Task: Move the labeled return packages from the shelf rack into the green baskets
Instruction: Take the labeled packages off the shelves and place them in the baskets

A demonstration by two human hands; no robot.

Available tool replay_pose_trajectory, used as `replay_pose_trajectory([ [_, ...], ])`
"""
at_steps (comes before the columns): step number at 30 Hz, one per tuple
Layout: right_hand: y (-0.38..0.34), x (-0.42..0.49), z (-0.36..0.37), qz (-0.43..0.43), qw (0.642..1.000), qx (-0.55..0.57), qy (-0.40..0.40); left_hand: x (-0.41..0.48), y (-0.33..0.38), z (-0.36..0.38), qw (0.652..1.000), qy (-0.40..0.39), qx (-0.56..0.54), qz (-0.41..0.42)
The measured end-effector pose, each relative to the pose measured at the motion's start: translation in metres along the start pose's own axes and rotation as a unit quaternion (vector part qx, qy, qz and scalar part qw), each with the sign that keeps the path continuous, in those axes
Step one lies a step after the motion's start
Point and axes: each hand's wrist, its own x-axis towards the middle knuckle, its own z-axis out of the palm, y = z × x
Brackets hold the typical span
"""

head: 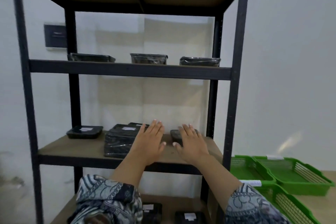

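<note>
Both hands flat, fingers spread, holding nothing: left hand (150, 142) over middle shelf (76, 148), right hand (190, 142) over a package (175, 135). Baskets (291, 172) at 4 o'clock.

text: none legible | white labels on black packages (120, 139) – blurred | white tags on green baskets (294, 172) – blurred | dark wall plaque (54, 36), far left – unreadable

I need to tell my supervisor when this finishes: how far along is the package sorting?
Barely started. Done: nothing visible; the green baskets look empty. In hand: nothing; left hand and right hand reach open toward the middle shelf. Left: packages on three shelves.
</note>
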Motion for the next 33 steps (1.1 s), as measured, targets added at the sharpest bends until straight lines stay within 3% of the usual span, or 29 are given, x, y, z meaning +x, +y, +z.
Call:
replay_pose_trajectory([
  [8, -0.031, 0.065, -0.044, -0.039, 0.998, 0.003, 0.039, 0.035, -0.060, -0.035, 0.997, 0.054, 0.024, -0.041],
  [21, -0.047, 0.172, -0.111, -0.136, 0.974, -0.016, 0.179, 0.117, -0.141, -0.081, 0.984, 0.146, 0.078, -0.068],
  [27, -0.054, 0.209, -0.131, -0.109, 0.970, -0.016, 0.216, 0.154, -0.182, -0.094, 0.978, 0.185, 0.070, -0.063],
  [33, -0.057, 0.251, -0.143, -0.061, 0.978, 0.007, 0.200, 0.188, -0.228, -0.102, 0.982, 0.172, -0.014, -0.074],
])
